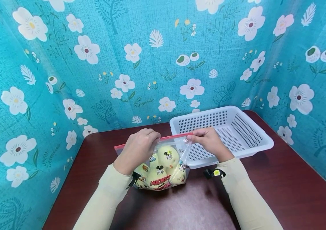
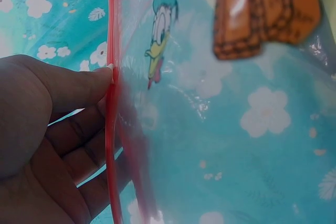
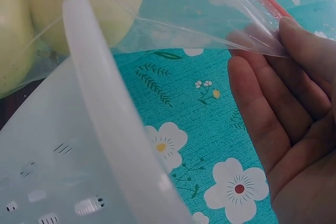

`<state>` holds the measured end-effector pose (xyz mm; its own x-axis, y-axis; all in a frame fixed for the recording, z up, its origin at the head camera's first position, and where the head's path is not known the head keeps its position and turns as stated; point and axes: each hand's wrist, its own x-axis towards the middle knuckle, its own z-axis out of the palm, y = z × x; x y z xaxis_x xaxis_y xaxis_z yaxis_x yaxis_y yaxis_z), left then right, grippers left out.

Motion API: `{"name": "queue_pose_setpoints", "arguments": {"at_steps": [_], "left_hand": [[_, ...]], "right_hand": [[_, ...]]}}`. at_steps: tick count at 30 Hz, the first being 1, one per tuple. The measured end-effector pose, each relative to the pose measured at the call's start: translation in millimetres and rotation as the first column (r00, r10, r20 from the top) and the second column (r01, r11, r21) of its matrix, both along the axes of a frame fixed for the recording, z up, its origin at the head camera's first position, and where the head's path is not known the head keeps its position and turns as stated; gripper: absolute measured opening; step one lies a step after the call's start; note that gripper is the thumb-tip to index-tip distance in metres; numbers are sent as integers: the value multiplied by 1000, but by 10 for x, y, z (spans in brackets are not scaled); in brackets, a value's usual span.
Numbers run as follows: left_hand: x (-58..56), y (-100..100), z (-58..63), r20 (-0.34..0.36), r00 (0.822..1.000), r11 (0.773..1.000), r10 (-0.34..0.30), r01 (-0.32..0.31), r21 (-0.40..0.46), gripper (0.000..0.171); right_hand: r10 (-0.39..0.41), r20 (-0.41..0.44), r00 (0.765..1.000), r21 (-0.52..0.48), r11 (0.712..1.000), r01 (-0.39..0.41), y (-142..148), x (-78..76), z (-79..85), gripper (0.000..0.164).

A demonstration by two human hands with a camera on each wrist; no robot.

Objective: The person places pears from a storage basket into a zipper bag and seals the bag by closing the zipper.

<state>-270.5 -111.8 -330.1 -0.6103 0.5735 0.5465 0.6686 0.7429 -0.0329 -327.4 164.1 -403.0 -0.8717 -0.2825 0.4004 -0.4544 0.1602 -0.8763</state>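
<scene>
A clear zip bag [image 1: 177, 179] printed with cartoon figures stands on the table, filled with several pale yellow-green round fruits [image 3: 89, 9] that look like apples or pears. Along its top runs a red zip strip [image 2: 111, 114]. My left hand [image 1: 140, 147] pinches that strip between thumb and fingers, left of the middle in the head view. At the right top corner, the thumb and fingers of my right hand [image 1: 207, 140] pinch the bag's edge. In the right wrist view the right hand [image 3: 294, 93] has its lower fingers loosely bent below the corner.
A white perforated plastic basket [image 1: 255, 127] stands on the dark red-brown table [image 1: 94, 179], just behind and right of the bag. Its near rim lies beneath my right forearm. A teal flowered cloth [image 1: 151, 64] hangs behind the table and along both sides.
</scene>
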Motion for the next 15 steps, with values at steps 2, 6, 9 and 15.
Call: {"name": "queue_pose_setpoints", "arguments": {"at_steps": [2, 6, 9, 15], "left_hand": [[-1, -7, -5, 0, 1000, 1000, 6, -6, -1, 21], [-1, -26, -11, 4, 1000, 1000, 11, -11, -4, 21], [-2, -40, -14, 8, 1000, 1000, 16, -16, -8, 22], [-1, -64, -15, 17, 1000, 1000, 16, -16, 4, 26]], "right_hand": [[0, -1, 1000, -2, 1000, 0, -1, 0, -3, 13], [2, 1, 1000, -6, 1000, -2, -5, 6, -1, 13], [-1, 5, 1000, -4, 1000, 1, -7, 6, -2, 13], [-12, 7, 1000, 5, 1000, 12, -4, -4, -7, 14]]}}
